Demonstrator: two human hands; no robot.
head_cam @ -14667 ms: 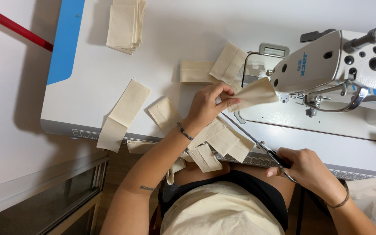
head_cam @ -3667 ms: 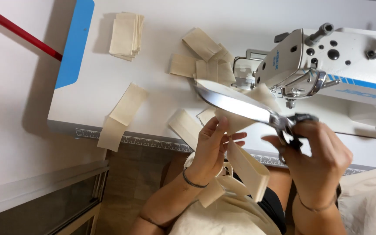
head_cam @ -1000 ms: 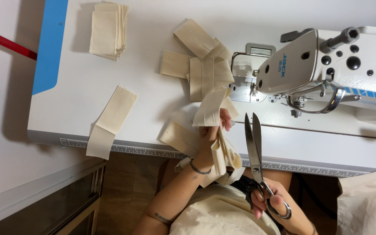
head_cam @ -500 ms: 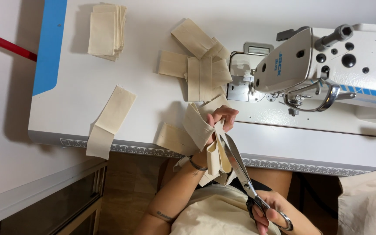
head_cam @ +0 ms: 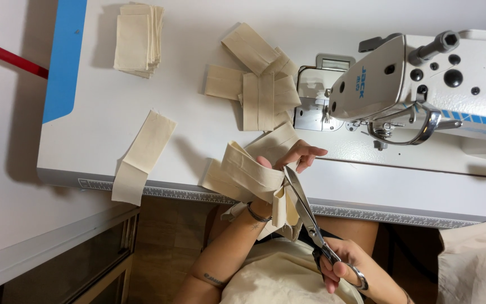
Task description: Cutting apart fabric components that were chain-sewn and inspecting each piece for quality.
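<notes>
At the lower right of the frame our right hand (head_cam: pixel 341 270) is clenched through the loops of the long steel scissors (head_cam: pixel 309 217), whose blades point up and left, nearly closed, toward the cloth. At lower centre our left hand (head_cam: pixel 288 163) grasps a chain of folded cream fabric strips (head_cam: pixel 248 174), fingers partly spread, lifting it just over the near edge of the white worktop (head_cam: pixel 198 129), seemingly so that the blades can reach the join between pieces. One cream strip (head_cam: pixel 142 155) hangs over the worktop edge at left. Farther up, loose cream strips (head_cam: pixel 260 84) lie beside the white sewing machine (head_cam: pixel 423 84) at upper right; a neat stack of cream pieces (head_cam: pixel 136 39) sits at upper left.
</notes>
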